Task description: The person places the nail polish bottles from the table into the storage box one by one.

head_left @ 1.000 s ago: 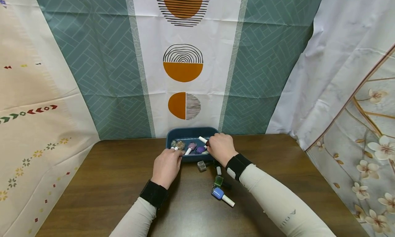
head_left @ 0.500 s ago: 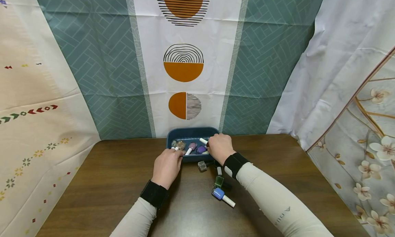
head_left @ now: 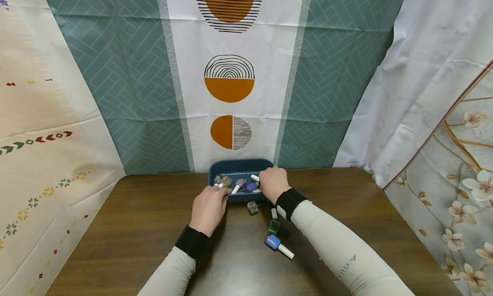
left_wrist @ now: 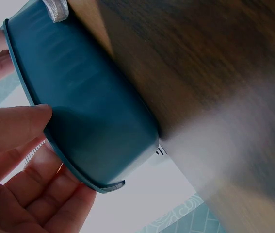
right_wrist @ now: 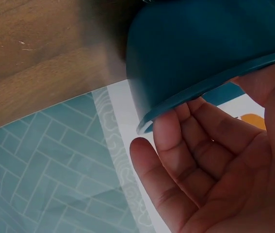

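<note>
A dark blue-green plastic bin (head_left: 243, 199) stands at the table's far edge with several nail polish bottles inside, among them a mauve one (head_left: 241, 182) and a purple one (head_left: 251, 187). My left hand (head_left: 208, 206) grips the bin's front rim, thumb on the outer wall (left_wrist: 88, 92) and fingers over the edge. At the bin's right end my right hand (head_left: 274, 184) holds a nail polish bottle, whose white cap (head_left: 255, 177) pokes out left of the fingers; its body is hidden. In the right wrist view that hand's fingertips (right_wrist: 168, 128) reach in over the rim.
In front of the bin on the wooden table (head_left: 154, 227) lie several more bottles: a clear glittery one (head_left: 252, 208), a green one (head_left: 273, 226) and a blue one with a white cap (head_left: 273, 242). A patterned cloth (head_left: 231, 116) hangs directly behind the bin.
The white cap in my right hand has shifted slightly right and shows less beyond the fingers. My right forearm has swung a little left. My left hand stays in place on the rim.
</note>
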